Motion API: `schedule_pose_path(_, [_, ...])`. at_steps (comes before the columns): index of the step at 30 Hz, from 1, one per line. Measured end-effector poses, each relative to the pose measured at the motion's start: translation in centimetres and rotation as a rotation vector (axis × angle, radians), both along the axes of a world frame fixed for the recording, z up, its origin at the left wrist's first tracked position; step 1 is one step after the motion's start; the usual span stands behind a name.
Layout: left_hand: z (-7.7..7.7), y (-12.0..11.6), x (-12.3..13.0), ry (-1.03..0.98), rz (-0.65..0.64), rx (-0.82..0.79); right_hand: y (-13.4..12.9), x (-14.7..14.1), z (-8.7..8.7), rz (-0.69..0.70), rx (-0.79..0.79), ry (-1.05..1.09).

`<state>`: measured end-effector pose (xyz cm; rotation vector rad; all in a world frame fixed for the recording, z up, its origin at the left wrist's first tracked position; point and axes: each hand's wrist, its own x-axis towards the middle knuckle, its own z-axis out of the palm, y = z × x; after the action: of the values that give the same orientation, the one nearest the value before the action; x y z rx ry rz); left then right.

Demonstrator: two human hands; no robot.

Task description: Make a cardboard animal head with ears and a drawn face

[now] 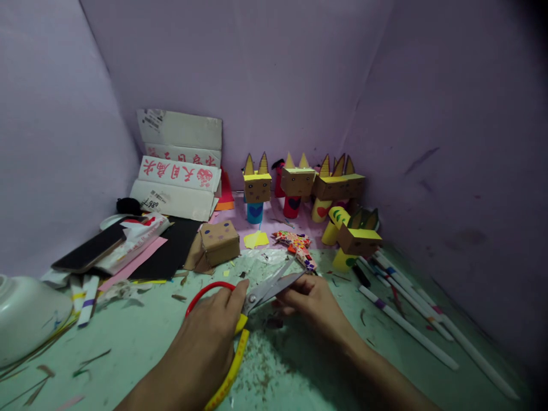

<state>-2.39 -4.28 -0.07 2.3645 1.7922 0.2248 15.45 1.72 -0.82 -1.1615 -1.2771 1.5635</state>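
Note:
Scissors point(252, 298) with one red and one yellow handle lie under and beside my left hand point(214, 328), whose fingers wrap round them. Their blades are parted and point up and to the right. The fingers of my right hand point(306, 299) are pinched together beside the blade tips; a small dark piece shows by the fingertips, too small to name. Just beyond the blades lies a patterned red and white piece point(299, 242). A brown cardboard box head point(221, 242) with drawn eyes rests on the table behind my left hand.
Several box-headed paper figures point(257, 191) stand along the back wall. White markers point(409, 328) lie at the right. Folded cardboard point(180, 171), a phone-like dark slab point(92, 248) and black paper point(169, 251) are at the left, with a white rounded object point(29, 319) nearer. Scraps litter the green table point(141, 354).

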Motion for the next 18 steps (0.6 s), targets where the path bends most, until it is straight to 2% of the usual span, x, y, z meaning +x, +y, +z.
schedule_pose_path(3, [0.7,0.3,0.2,0.186,0.038,-0.049,0.6,0.4,-0.9,0.007,0.108,-0.302])
schedule_pose_path(6, [0.9,0.4,0.3,0.279,0.043,0.031,1.2,1.3,-1.2,-0.127,0.254,-0.577])
schedule_pose_path(9, [0.6,0.4,0.2,0.303,0.052,0.085,1.6,2.4,-0.4,-0.407,0.417,-0.492])
schedule_pose_path(11, [0.5,0.5,0.2,0.303,0.064,0.094,1.5,3.0,0.4,-0.621,0.636,-0.394])
schedule_pose_path(12, [0.5,0.5,0.2,0.300,0.065,0.093,1.4,3.1,0.7,-0.668,0.789,-0.373])
schedule_pose_path(13, [0.5,0.5,0.2,0.297,0.066,0.095,1.2,3.2,1.0,-0.648,0.958,-0.378])
schedule_pose_path(15, [0.5,0.5,0.3,0.291,0.064,0.100,0.7,3.1,1.3,-0.460,1.263,-0.450])
schedule_pose_path(17, [0.6,0.5,0.3,0.285,0.063,0.101,0.3,2.8,1.2,-0.245,1.429,-0.540])
schedule_pose_path(18, [0.7,0.5,0.3,0.286,0.066,0.097,0.1,2.6,1.0,-0.183,1.466,-0.570])
